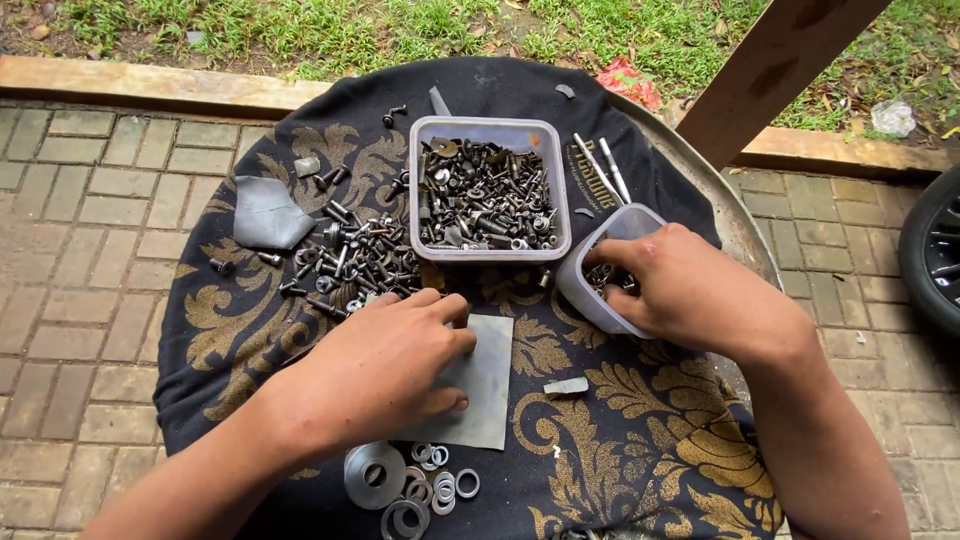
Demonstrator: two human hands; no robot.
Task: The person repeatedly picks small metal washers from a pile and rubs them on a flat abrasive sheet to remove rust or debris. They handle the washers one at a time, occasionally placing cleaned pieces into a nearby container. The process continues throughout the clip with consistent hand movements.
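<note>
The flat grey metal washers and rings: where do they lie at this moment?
In the head view, the flat grey metal washers and rings lie at the near edge of the black gold-patterned cloth, just below the left hand.

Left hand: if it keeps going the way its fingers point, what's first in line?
Probably the loose bolt pile just beyond the left hand; fingers point up-right, so possibly the square tub. Depth unclear.

No labels, signs or screens. Two clear plastic tubs: square one (489, 187) mid-table, smaller tilted one (610, 262) just right of it.

Black cloth (600, 420), gold floral pattern
</note>
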